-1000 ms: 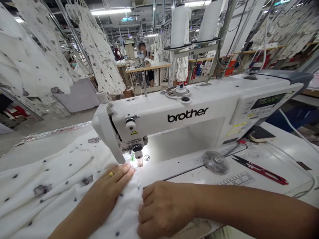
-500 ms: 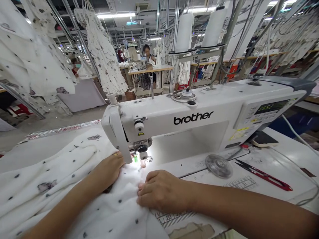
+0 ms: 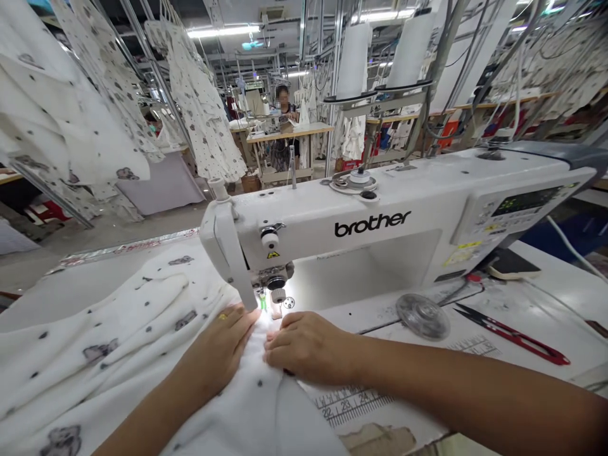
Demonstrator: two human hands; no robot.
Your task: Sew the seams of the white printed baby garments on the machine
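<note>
The long white dotted cloth (image 3: 95,361) runs from lower left up towards the needle, its long axis slanting to the metal presser foot (image 3: 276,310) of the white Brother sewing machine (image 3: 332,234). The ringed left hand (image 3: 213,351) lies open, pressing it flat. The right hand (image 3: 308,348), now moved up close beside the left, presses it with lightly bent fingers, no clear grip.

Fluorescent tube lights (image 3: 223,30) run along the factory ceiling (image 3: 285,9) above wooden-topped worktables (image 3: 289,132) and a pale grey floor (image 3: 109,234).
</note>
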